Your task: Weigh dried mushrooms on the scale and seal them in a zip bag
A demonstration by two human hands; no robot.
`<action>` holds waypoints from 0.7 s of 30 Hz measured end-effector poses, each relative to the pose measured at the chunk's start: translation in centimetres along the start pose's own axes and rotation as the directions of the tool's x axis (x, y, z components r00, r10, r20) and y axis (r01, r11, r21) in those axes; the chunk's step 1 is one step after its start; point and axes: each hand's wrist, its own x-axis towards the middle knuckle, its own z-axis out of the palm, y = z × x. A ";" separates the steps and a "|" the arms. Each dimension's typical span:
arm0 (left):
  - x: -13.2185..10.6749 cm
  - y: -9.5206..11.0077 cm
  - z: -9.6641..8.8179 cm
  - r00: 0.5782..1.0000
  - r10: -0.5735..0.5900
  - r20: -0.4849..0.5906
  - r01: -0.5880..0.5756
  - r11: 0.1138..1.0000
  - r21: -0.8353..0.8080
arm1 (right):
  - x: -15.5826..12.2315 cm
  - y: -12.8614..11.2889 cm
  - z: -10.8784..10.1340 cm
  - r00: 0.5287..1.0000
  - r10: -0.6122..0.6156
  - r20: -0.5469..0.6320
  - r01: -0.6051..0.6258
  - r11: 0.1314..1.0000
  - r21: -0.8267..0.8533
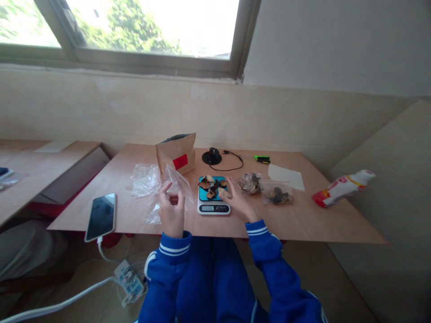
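A digital kitchen scale [213, 207] with a teal top stands on the wooden table [296, 220], carrying several dark, curled dried pieces [211, 187]. My right hand [237, 199] is over the scale's right side, its fingertips at the pieces. My left hand [171, 211] is raised with its fingers curled, just in front of a clear plastic bag [177, 186]. I see nothing held in it. Two small clear bags of dried pieces [266, 188] lie to the right of the scale.
A brown paper bag [177, 154] with a red label stands behind my hands. A black cable [225, 159], a green marker [262, 159] and white paper [286, 176] lie behind. A charging phone [100, 217] is at the table's left edge. A power strip [129, 282] sits below.
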 end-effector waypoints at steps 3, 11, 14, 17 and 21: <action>0.8 -0.2 0.4 0.997 0.053 0.059 -0.059 0.994 0.093 | 1.6 2.0 -0.5 0.987 -0.033 0.158 0.043 0.997 -0.066; 0.8 -0.8 1.2 0.995 0.075 0.072 -0.082 0.992 0.093 | 1.7 2.5 0.2 1.000 -0.025 0.010 0.025 1.000 -0.016; 0.9 -1.2 1.2 0.997 0.017 0.078 -0.025 0.994 0.109 | 1.6 2.3 0.5 0.998 0.044 -0.048 -0.041 0.998 0.057; 1.0 -1.3 1.1 0.993 -0.003 0.116 -0.013 0.991 0.134 | 1.9 0.6 0.0 0.985 0.121 -0.119 -0.100 0.980 0.170; 0.8 -1.1 1.1 0.987 0.080 0.142 -0.104 0.981 0.165 | 2.9 -5.4 -1.5 0.944 0.299 -0.138 -0.166 0.794 0.584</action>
